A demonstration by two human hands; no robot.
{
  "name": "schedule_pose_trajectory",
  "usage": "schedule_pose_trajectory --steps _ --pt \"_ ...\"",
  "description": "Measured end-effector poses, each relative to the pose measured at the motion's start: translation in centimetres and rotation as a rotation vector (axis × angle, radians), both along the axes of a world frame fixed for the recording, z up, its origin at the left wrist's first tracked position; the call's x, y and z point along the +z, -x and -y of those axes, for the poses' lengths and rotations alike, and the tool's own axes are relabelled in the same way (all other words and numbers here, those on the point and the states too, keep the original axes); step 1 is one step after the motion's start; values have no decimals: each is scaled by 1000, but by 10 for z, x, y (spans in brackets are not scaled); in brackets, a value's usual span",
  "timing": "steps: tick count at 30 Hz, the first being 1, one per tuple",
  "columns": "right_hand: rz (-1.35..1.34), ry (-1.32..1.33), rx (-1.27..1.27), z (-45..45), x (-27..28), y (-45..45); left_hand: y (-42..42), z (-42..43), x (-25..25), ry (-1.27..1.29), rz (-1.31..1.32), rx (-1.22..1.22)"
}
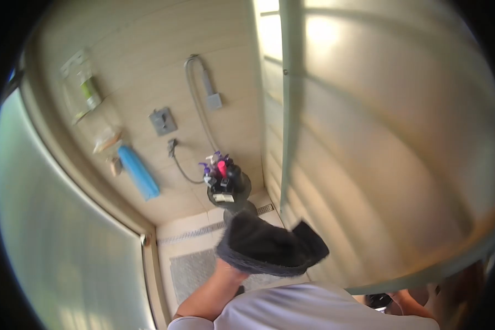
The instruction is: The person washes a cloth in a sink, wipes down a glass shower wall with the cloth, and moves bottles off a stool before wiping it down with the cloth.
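A dark grey cloth (269, 247) is held up in front of the light shirt, bunched and folded over at its right end. My left hand (229, 270) is under its left edge and bears it; the fingers are hidden by the fabric. At the bottom right, beyond the shirt, my right hand (400, 297) shows only in part, beside a small black object (377, 300) that I cannot make out. Its fingers are too unclear to read.
Frosted glass panels stand at left (66, 220) and right (379, 137). A dark round stand (242, 190) with several bottles is by the tiled wall, below a hand shower (213, 100). A blue long item (139, 173) hangs on the wall. A grey mat (192, 272) lies on the floor.
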State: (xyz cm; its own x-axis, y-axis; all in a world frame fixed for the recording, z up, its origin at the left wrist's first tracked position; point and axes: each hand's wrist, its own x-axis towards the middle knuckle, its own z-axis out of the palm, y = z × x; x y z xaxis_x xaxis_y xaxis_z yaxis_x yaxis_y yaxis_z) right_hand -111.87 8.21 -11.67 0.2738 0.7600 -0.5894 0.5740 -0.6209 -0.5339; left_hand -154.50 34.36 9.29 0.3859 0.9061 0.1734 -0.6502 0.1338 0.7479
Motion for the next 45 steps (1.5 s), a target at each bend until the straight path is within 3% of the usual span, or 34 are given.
schedule_pose_trajectory --steps 1,4,5,7,8,9,10,11,13,14,16,19,23,28,30,31,34,36,38,39,40,41,42,43,44,45 --pt "-17 -12 -204 12 -14 10 2 -22 -10 82 218 -218" --pt "-262 -245 -883 36 -71 95 25 -94 -16 197 77 -425" --pt "-415 -377 -997 23 -80 138 30 -108 -1 79 -74 -425" --pt "-610 -612 -908 -35 -76 213 22 -151 -21 -128 -270 -320" --pt "-439 -631 -803 -99 -11 253 12 -163 -18 -250 -319 -293" --pt "-485 -815 -686 -153 32 273 -3 -167 -1 -415 -331 -269" --pt "-301 -876 -452 -191 73 282 -19 -170 12 -557 -329 -250" --pt "-383 -1074 -325 -225 119 292 -39 -169 25 -707 -295 -269" --pt "-315 -1361 -332 -274 169 291 -75 -168 41 -1067 -169 -368" --pt "-750 -1607 -480 -297 171 287 -90 -165 50 -1246 -96 -411" --pt "-773 -1594 -713 -314 172 261 -100 -145 83 -1709 -138 -345" --pt "-700 -1512 -917 -316 159 207 -127 -164 82 -1799 75 -372" --pt "-190 -1181 -907 -297 156 142 -122 -204 74 -1783 102 -311" --pt "814 -605 -334 -327 192 94 -143 -262 99 -1749 63 -245" --pt "1313 -595 -15 -361 214 85 -153 -273 104 -1722 116 -224" --pt "1676 -780 91 -376 264 112 -155 -277 107 -1743 122 -222" --pt "1429 -844 85 -412 311 107 -167 -297 111 -1818 195 -229" --pt "577 -984 -226 -430 359 115 -181 -309 124 -1820 223 -259" --pt "1228 -816 -78 -446 425 125 -194 -320 136 -1809 239 -276" --pt "1583 -640 -158 -452 467 139 -200 -321 138 -1804 250 -270" --pt "1538 -648 -416 -462 510 155 -208 -323 142 -1789 260 -259" --pt "1797 -791 -561 -464 532 131 -218 -322 143 -1792 275 -208" --pt "1815 -850 -663 -465 576 128 -224 -322 145 -1774 250 -171" --pt "1878 -961 -730 -463 605 121 -230 -323 147 -1739 272 -154" --pt "2036 -1035 -632 -459 625 109 -236 -323 149 -1703 291 -137" --pt "2281 -1005 -604 -462 620 106 -240 -326 153 -1672 325 -68"
